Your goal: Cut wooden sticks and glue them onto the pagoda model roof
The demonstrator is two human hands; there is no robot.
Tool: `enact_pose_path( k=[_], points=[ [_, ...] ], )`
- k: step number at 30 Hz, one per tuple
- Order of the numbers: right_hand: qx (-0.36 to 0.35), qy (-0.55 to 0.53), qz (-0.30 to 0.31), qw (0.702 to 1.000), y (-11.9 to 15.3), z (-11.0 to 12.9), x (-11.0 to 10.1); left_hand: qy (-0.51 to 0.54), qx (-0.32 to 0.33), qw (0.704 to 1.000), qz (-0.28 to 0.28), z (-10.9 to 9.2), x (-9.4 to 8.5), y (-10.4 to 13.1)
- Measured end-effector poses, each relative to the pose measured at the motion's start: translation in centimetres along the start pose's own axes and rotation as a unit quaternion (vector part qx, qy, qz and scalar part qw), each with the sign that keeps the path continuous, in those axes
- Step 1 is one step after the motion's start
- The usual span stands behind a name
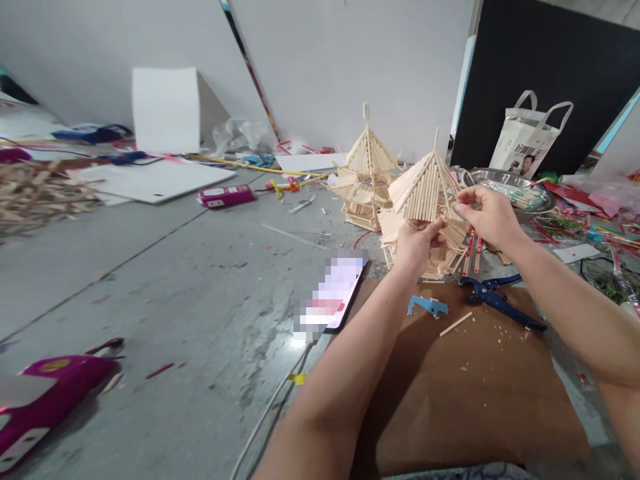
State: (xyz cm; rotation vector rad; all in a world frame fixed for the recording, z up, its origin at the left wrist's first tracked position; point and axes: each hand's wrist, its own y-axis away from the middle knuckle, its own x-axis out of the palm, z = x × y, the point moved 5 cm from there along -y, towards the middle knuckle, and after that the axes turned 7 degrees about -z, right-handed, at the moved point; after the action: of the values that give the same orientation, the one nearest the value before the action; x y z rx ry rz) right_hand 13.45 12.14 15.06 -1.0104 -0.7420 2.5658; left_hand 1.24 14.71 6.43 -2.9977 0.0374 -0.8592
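Note:
A pagoda-like model of pale wooden sticks (pixel 425 187), with a pointed roof and a tall spike, stands at the far edge of the brown board. My left hand (pixel 419 243) is at the near side of its upper roof, fingers closed on the roof's lower edge. To the right of the same roof is my right hand (pixel 483 210), its thumb and fingertips pinched together; whatever lies between them is too small to make out. Behind and left stands a second stick model (pixel 367 180) with a looped top, touched by neither hand.
Blue pliers (pixel 500 303), a loose stick (pixel 456 325) and a blue scrap (pixel 428 306) lie on the brown board (pixel 480 400). Left of it are a phone (pixel 345 287) and cable. Magenta devices (pixel 227 196) rest on the floor. A metal bowl (pixel 543 200) sits back right.

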Motion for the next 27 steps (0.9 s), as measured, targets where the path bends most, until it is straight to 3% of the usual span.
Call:
enact_pose_path(
  k=[5, 11, 27],
  points=[
    [-0.016, 0.003, -0.021, 1.0, -1.6, 0.8, 1.0, 0.003, -0.009, 1.0, 0.001, 0.1, 0.0, 0.0],
    [0.017, -0.028, 0.001, 0.999, -3.2, 0.7, 2.6, 0.019, -0.027, 0.999, 0.005, -0.1, 0.1, 0.1],
    [0.046, -0.073, 0.018, 0.996, -3.6, 0.1, 3.7, 0.038, -0.03, 0.999, 0.014, -0.3, 0.3, 0.3]
  ],
)
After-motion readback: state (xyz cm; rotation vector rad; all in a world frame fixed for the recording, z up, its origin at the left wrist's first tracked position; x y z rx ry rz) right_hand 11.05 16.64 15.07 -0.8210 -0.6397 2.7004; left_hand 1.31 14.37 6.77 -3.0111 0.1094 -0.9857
